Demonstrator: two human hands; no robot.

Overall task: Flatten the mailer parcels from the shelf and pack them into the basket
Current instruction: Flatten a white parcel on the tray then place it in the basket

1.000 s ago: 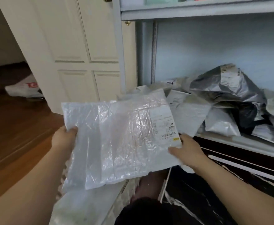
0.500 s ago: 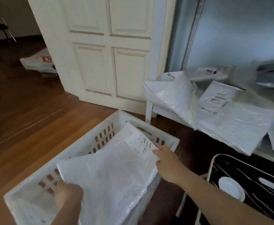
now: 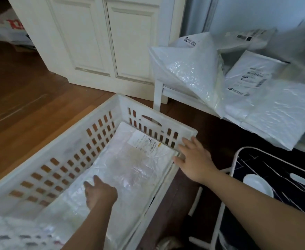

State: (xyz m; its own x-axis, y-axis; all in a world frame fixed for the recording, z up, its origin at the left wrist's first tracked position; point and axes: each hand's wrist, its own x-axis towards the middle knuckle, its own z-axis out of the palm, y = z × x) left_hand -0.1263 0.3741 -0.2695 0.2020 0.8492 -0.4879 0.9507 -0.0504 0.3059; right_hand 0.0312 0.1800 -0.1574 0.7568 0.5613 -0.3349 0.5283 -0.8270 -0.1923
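Note:
A flat white bubble mailer [image 3: 130, 166] with a shipping label lies inside the white slatted basket [image 3: 61, 152] on the floor. My left hand [image 3: 99, 193] presses down on the mailer's near end with fingers spread. Over the basket's right rim, my right hand [image 3: 193, 157] hovers with straight fingers at the mailer's far right edge, holding nothing. More white mailers [image 3: 193, 73] hang off the low shelf [image 3: 177, 92] at the upper right; one large mailer [image 3: 267, 105] droops over its front edge.
A white panelled door [image 3: 97, 42] stands behind the basket. A white wire rack [image 3: 238, 177] with dark contents sits at the lower right beside the basket. Wooden floor [image 3: 21, 91] spreads to the left, with a white bag [image 3: 5, 27] at the far left.
The mailer went from held up in both hands down into the basket. My right hand has let go of its edge; my left hand now presses on it.

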